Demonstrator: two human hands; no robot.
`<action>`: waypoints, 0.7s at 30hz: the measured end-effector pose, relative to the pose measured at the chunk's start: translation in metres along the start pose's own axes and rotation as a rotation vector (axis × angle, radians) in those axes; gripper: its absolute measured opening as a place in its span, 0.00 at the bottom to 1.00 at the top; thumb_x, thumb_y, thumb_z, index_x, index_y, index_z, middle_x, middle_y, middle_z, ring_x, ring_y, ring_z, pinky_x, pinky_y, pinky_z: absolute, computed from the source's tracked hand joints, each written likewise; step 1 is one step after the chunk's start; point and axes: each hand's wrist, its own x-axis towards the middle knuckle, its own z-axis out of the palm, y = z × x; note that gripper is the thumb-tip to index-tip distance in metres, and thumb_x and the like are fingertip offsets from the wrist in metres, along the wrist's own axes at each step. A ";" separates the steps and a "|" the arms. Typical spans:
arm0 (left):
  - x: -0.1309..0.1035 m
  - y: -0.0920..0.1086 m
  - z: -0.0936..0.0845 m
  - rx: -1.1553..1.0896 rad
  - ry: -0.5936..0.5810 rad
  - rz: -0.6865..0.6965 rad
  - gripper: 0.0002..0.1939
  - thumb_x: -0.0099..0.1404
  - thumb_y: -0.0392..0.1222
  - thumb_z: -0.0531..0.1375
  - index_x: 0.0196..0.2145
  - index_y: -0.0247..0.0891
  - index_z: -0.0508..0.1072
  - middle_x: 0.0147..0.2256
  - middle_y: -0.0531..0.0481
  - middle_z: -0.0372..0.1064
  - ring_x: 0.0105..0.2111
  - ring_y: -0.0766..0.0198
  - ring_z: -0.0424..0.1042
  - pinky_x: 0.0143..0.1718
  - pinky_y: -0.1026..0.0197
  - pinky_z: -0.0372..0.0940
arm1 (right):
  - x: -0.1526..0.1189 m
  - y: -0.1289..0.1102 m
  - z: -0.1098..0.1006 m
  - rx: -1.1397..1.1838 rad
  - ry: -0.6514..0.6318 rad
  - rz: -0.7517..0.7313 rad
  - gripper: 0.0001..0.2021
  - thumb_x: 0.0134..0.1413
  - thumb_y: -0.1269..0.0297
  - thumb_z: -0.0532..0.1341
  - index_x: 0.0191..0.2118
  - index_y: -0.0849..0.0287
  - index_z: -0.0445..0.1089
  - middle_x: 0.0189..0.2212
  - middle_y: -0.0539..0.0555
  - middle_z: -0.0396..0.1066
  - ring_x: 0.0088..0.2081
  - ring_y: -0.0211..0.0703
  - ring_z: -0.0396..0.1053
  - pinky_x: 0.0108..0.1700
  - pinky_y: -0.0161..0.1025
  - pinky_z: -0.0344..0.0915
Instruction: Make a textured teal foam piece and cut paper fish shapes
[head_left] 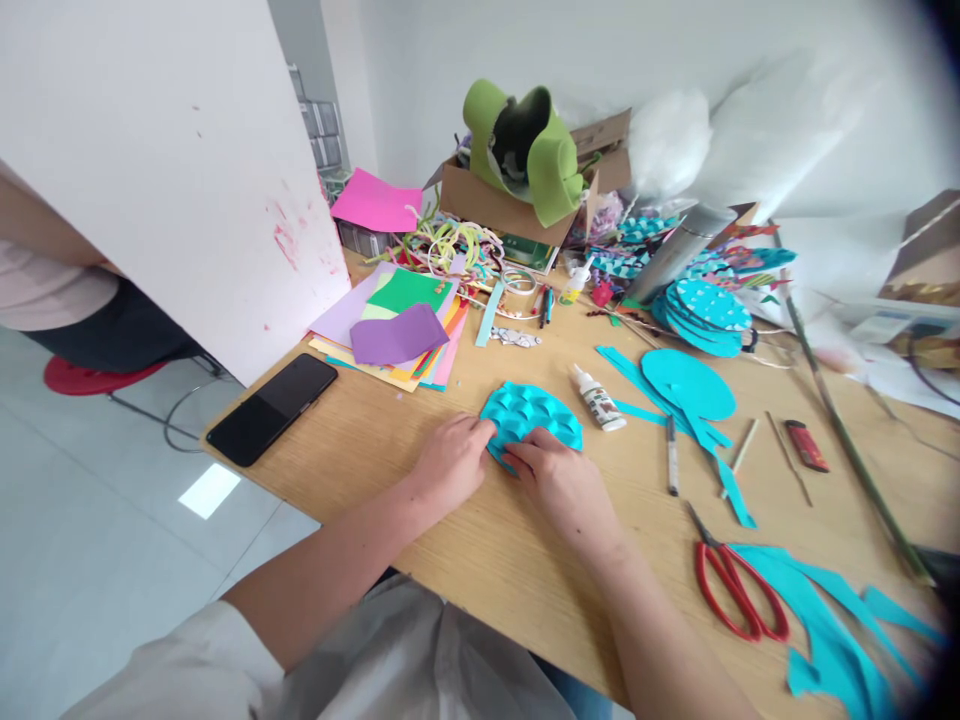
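A round turquoise paper piece, covered in rows of raised, curved scales, lies on the wooden table in front of me. My left hand has its fingers closed on the left edge of this piece. At the near edge, my right hand pinches the paper between thumb and fingers; the exact fold under the fingertips is hidden. Just right of the piece lies a white glue bottle on its side. Beyond it rests a flat turquoise paper disc with cut strips across it.
Red-handled scissors lie at right beside turquoise scraps. Nearby are a pen, a red lighter and a long stem. A phone and coloured sheets lie left. Another person sits behind the white panel.
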 end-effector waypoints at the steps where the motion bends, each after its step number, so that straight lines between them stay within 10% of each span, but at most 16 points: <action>1: 0.000 0.000 0.000 0.001 0.000 0.000 0.11 0.60 0.25 0.54 0.37 0.37 0.70 0.34 0.47 0.72 0.38 0.57 0.71 0.39 0.57 0.65 | 0.000 0.000 0.000 0.002 0.005 -0.003 0.10 0.62 0.62 0.57 0.38 0.52 0.77 0.36 0.52 0.74 0.30 0.39 0.71 0.28 0.35 0.58; 21: 0.001 0.001 0.002 0.051 -0.024 0.057 0.08 0.63 0.28 0.54 0.36 0.37 0.69 0.35 0.47 0.70 0.40 0.57 0.69 0.40 0.57 0.65 | -0.002 -0.001 -0.001 0.093 0.103 -0.016 0.11 0.62 0.62 0.56 0.36 0.53 0.76 0.34 0.53 0.75 0.32 0.40 0.71 0.32 0.35 0.59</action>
